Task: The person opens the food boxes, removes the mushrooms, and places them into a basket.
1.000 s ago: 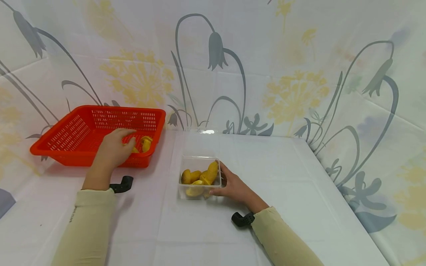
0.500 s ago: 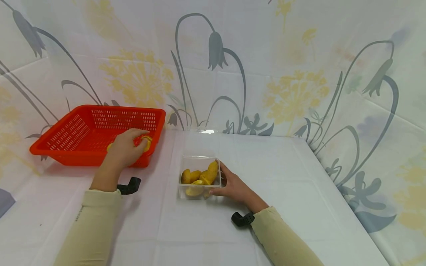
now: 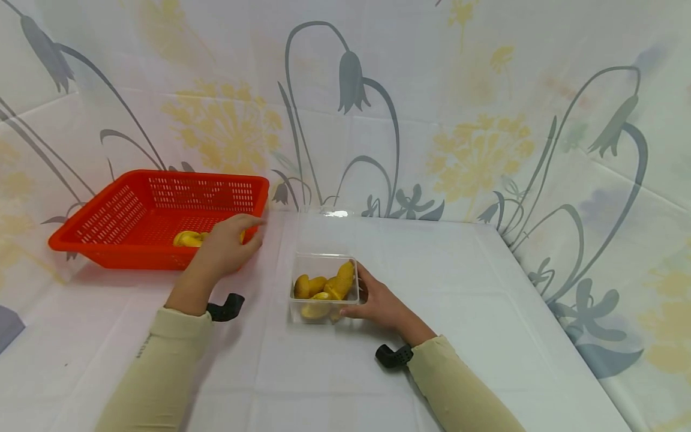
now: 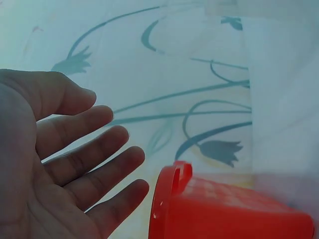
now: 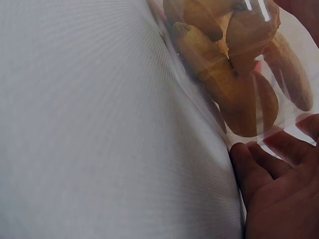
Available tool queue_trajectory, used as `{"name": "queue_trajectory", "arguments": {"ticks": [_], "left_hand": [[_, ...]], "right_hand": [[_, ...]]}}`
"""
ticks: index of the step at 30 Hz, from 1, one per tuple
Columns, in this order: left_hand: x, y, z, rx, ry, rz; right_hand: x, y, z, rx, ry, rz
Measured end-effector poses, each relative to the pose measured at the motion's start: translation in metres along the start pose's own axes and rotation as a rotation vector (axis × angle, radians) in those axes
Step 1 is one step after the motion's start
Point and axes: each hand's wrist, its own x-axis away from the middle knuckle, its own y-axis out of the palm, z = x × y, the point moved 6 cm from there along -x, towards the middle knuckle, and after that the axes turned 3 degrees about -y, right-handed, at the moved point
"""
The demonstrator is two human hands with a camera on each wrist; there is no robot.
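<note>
My left hand (image 3: 229,245) is over the right rim of the red basket (image 3: 116,263) in the head view. In the left wrist view its fingers (image 4: 102,149) are spread, the palm holds nothing, and the basket's edge is beyond the fingertips. Yellow, mushroom-like pieces (image 3: 189,239) lie in the basket, partly hidden by this hand. My right hand (image 3: 380,303) grips the right side of a clear plastic box (image 3: 324,257), thumb at the front and fingers behind. Inside the box are several smooth yellow pieces (image 3: 340,283), larger in the right wrist view.
Behind the box a clear flap (image 3: 328,231) with a bright glint stands up. A white cloth (image 3: 459,288) covers the table, and a flower-print cloth (image 3: 410,120) hangs behind. A grey block (image 3: 8,330) is at the left edge.
My left hand has moved right across the basket to its right rim, uncovering yellow pieces on the left. The right hand and the box have stayed in place.
</note>
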Motion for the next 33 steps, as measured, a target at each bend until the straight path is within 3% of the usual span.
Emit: {"name": "queue_trajectory", "arguments": {"ticks": [13, 19, 33], "left_hand": [[0.001, 0.02, 0.017, 0.017, 0.042, -0.063], [0.002, 0.03, 0.028, 0.011, 0.104, -0.061], [0.012, 0.049, 0.052, -0.055, 0.227, -0.132]], "right_hand": [[0.001, 0.0, -0.002, 0.01, -0.004, 0.0], [0.0, 0.0, -0.002, 0.014, -0.008, 0.002], [0.0, 0.0, -0.002, 0.014, -0.007, 0.003]]}}
